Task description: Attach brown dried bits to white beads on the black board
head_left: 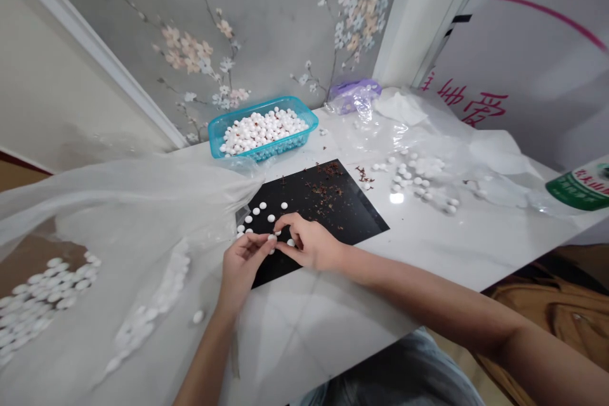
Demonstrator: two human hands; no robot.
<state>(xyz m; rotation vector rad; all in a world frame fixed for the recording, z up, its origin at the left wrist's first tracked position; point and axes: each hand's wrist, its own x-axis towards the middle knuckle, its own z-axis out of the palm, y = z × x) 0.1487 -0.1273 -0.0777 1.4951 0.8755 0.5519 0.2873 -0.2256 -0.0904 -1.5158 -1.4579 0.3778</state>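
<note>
My left hand (245,263) and my right hand (307,242) meet over the near left part of a black mat (342,216). Together their fingertips pinch one small white seed (272,238). Several more white seeds (259,209) lie loose on the mat just beyond the hands. Reddish-brown bits (323,190) are scattered across the mat's far half.
A blue basket (216,133) full of white seeds stands at the back by the wall. Clear plastic bags hold more seeds at left (47,292) and right (423,177). A single seed (198,316) lies near my left wrist. A green-labelled container (583,187) sits at the right edge.
</note>
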